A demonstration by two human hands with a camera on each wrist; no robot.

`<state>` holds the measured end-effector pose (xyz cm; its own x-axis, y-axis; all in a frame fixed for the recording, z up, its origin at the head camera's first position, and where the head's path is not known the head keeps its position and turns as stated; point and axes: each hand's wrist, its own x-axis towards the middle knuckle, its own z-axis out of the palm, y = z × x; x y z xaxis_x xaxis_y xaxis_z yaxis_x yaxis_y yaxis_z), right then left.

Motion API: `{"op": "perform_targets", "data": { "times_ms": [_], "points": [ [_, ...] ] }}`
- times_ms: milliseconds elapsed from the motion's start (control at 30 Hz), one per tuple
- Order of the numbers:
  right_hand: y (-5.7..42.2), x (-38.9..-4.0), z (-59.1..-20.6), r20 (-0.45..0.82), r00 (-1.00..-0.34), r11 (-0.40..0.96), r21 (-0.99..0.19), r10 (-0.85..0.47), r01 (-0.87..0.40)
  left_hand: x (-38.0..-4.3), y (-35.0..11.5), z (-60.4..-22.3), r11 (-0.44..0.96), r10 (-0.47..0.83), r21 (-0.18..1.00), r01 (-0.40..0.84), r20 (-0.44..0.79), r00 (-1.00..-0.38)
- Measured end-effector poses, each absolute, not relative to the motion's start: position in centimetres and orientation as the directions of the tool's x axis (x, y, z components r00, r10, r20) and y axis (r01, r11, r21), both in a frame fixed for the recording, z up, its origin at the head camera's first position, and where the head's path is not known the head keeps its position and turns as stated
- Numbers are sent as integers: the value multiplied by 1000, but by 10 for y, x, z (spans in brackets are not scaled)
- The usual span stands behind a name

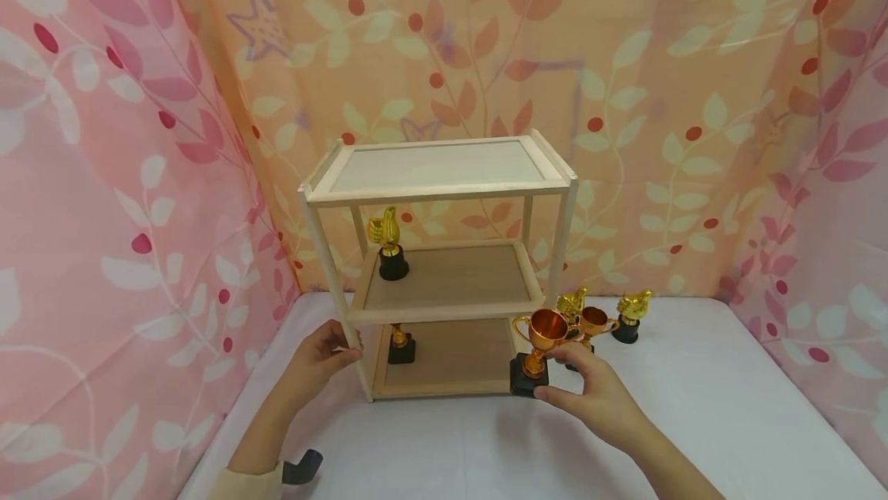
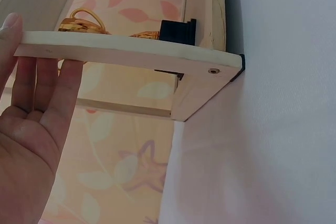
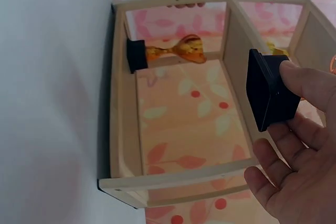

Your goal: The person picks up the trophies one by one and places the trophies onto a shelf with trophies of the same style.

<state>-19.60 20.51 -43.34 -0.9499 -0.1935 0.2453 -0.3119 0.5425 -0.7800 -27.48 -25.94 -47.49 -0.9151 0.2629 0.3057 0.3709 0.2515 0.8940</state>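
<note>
A three-tier wooden shelf rack (image 1: 437,165) stands on the white table. My left hand (image 1: 315,361) grips its left front post (image 2: 131,45), with the thumb on one side and fingers on the other. My right hand (image 1: 603,400) pinches an orange-gold trophy cup (image 1: 548,330) by its black base (image 3: 270,90), held upright at the rack's right front corner. A gold thumbs-up trophy (image 1: 393,263) stands on the left of the middle shelf. Below it, another trophy cup (image 1: 401,350) stands on the bottom shelf (image 1: 461,357), its top hidden by the middle shelf in the head view.
Right of the rack on the table (image 1: 728,400) stand a thumbs-up trophy (image 1: 627,319), a second one (image 1: 573,300) and a trophy cup (image 1: 595,321), the last two partly behind the held cup. Patterned curtains (image 1: 694,99) enclose the back and sides.
</note>
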Motion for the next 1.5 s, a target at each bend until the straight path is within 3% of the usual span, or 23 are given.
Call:
{"op": "perform_targets", "data": {
  "times_ms": [367,833,1500],
  "points": [
    [189,-197,-440,208,-956,539,-792,-207,-289,-274,-259,-476,225,287,884,409,341,-895],
    [167,-210,-461,247,-932,488,-799,-266,-351,-274,-259,-474,248,278,886,392,323,-905],
    [141,-229,-488,187,-942,434,-850,-280,-298,-272,-258,-471,256,265,892,373,306,-914]
  ]
}}
